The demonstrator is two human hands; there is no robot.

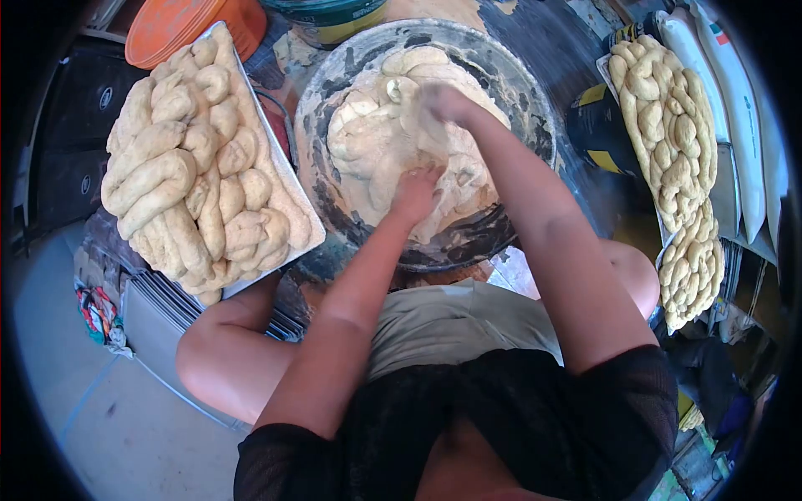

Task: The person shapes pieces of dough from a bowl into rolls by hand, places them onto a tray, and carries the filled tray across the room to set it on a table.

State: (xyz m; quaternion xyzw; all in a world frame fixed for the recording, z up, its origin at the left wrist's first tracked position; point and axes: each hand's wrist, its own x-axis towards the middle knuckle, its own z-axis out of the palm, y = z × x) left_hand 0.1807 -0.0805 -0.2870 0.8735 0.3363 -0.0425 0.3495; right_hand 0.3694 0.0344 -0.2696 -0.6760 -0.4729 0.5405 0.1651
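A wide dark basin (547,108), its rim smeared with flour, holds pale coated dough (368,154) in thick ropes and lumps. My left hand (416,194) is low in the middle of the basin, its fingers curled at a piece of dough and partly hidden. Above and to the right of it, over the dough, my right hand (447,103) is smeared by motion, so its fingers cannot be made out. A blurred pale streak lies between the two hands.
At left, a tray (311,238) is heaped with coated dough ropes (167,167). Behind it stands an orange bucket (180,33). More twisted dough (668,125) lies on trays at right, beside a dark bucket (597,125) and white sacks (727,108). Stacked metal trays (171,321) are at lower left.
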